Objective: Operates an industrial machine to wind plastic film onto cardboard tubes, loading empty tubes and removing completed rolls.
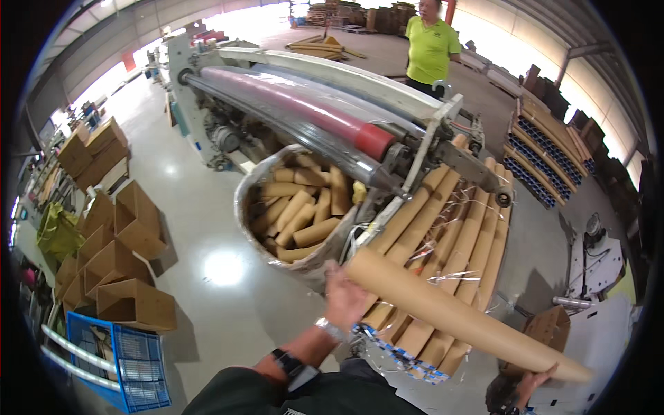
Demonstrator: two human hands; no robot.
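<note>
A long brown cardboard tube [456, 311] slants across in front of me, its left end higher in the picture than its right. My left hand [344, 294] holds it at the left end, with some fingers hidden behind it. My right hand [532, 386] grips the tube from below close to its right end. Under it lies a stack of similar long tubes [474, 238], with strands of clear film on them and blue-and-white bits at the near ends. Beside the stack, a wrapped round bin [243, 207] holds many short cut tube pieces [297, 218].
A roller machine with a red roll [311, 114] stands just beyond the bin. Open cardboard boxes [135, 304] and a blue crate [142, 366] are on the left. A person in a bright yellow-green shirt [429, 48] stands behind the machine. More stacked tubes [543, 152] lie at the right.
</note>
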